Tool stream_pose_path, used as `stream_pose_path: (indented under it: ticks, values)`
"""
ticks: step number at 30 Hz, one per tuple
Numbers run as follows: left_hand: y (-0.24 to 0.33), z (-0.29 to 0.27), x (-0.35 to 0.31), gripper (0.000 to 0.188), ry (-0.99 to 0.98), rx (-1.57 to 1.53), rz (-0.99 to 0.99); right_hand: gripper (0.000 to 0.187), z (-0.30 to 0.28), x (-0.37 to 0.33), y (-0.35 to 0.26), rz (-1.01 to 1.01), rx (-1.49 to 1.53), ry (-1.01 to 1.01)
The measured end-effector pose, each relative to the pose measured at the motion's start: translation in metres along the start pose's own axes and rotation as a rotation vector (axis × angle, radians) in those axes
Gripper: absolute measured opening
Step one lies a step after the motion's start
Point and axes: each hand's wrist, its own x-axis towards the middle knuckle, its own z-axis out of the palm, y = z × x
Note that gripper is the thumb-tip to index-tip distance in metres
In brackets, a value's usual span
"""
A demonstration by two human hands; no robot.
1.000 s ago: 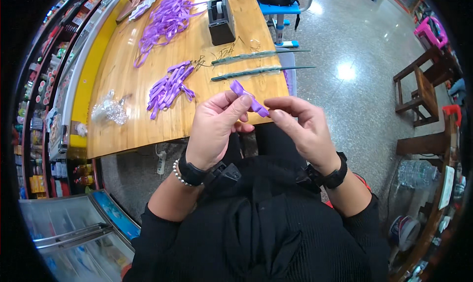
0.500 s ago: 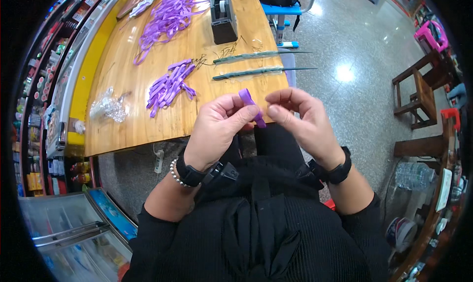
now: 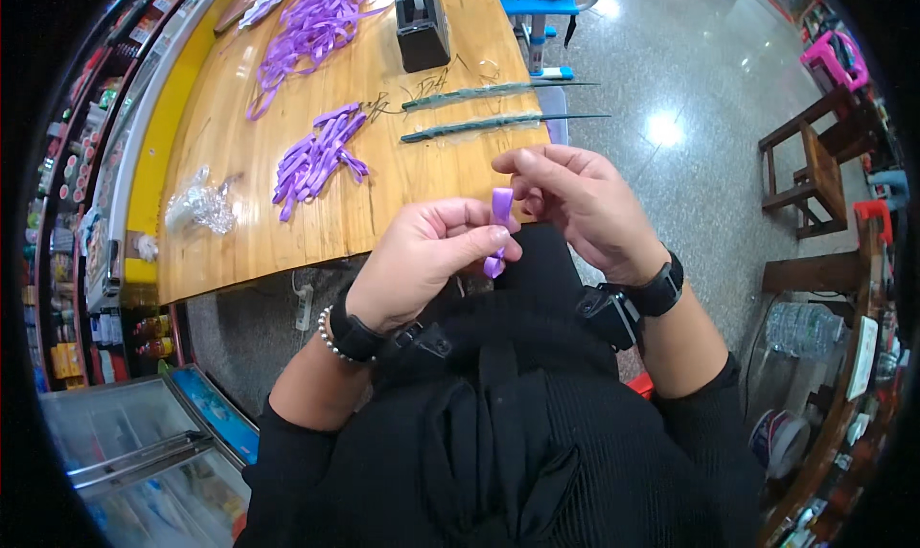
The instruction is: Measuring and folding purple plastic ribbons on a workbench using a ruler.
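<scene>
A small loop of purple ribbon is pinched between the thumb and fingers of my left hand, just off the table's near edge. One end of the loop stands up above the thumb, and the other curls out below it. Close by on the right is my right hand, its thumb pressed against the index finger and the other fingers curled beside the ribbon. Whatever lies in that pinch, if anything, is too small to make out. Several short purple ribbon pieces lie bunched on the wooden table.
Farther back are a tangled heap of purple ribbon and a black tape dispenser. Two dark green sticks poke past the table's right edge. Crumpled clear plastic sits at left. A wooden stool stands on the floor at right.
My right hand has moved up and slightly left, its thumb and index finger coming together. The ribbon loop in my left hand has turned more upright. The whole view has shifted slightly.
</scene>
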Motion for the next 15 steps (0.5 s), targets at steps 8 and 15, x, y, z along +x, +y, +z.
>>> stream_pose_path:
  ticks: [8,15]
  values:
    - [0.001,-0.005,-0.001,0.02,-0.165,-0.313,-0.123,0.028,-0.009,-0.014,0.008,0.095,0.145,-0.286]
    - [-0.001,-0.003,-0.001,0.019,-0.143,-0.204,-0.107,0.035,-0.011,-0.009,0.017,0.08,0.106,-0.339]
